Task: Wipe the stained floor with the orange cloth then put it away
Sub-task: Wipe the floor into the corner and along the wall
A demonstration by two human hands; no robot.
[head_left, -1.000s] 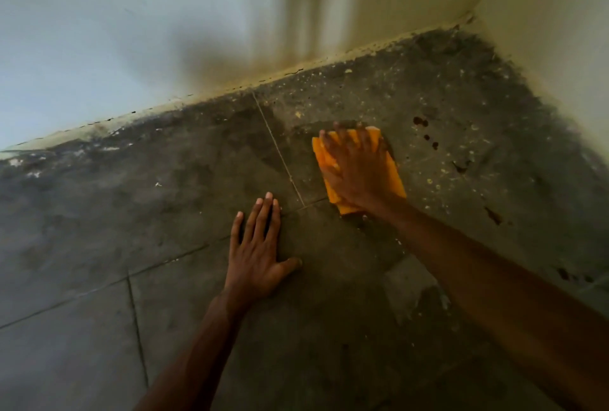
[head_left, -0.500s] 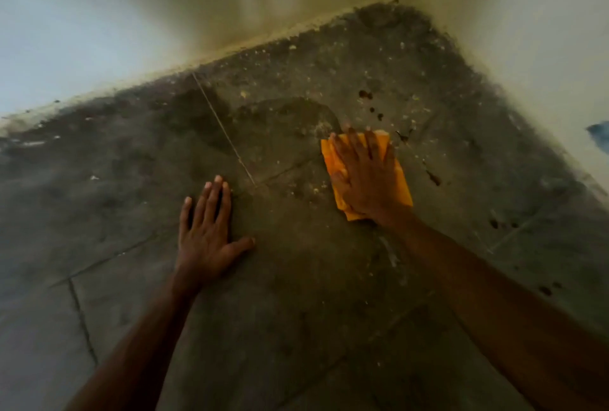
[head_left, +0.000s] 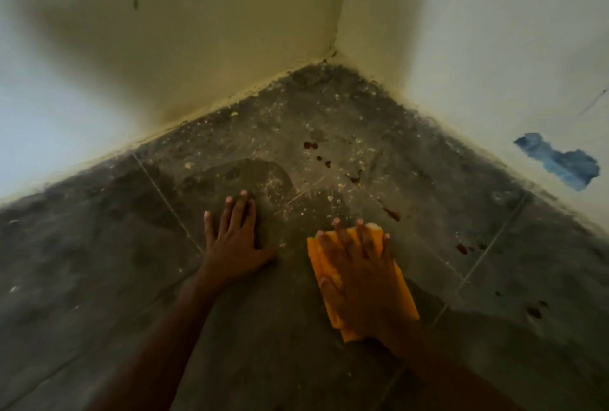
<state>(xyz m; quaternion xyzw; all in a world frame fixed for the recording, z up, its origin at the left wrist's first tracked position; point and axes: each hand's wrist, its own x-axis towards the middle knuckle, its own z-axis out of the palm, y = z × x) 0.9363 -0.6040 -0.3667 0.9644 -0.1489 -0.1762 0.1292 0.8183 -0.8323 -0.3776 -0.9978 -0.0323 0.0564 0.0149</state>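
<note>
- Right hand [head_left: 357,273] spread flat, palm down, pressing the folded orange cloth [head_left: 403,292] onto the dark grey tiled floor [head_left: 99,278]; no pinch, only downward pressure.
- Left hand [head_left: 235,240] spread flat on bare tile just beside the cloth, fingers open, holding nothing, apparently bracing.
- Cloth sitting near the middle of the visible floor, well short of the corner where the two pale walls [head_left: 230,31] meet.
- Dark red-brown spots [head_left: 311,145] lying between cloth and corner, more toward the right wall; likely smearing rather than lifting if dragged with a dry or soiled face.
- Flat palm may slip off, bunching the cloth.
- Pale gritty specks [head_left: 273,184] could scatter.
- Cloth looking bright, rectangular, layered, edges showing around the hand.
</note>
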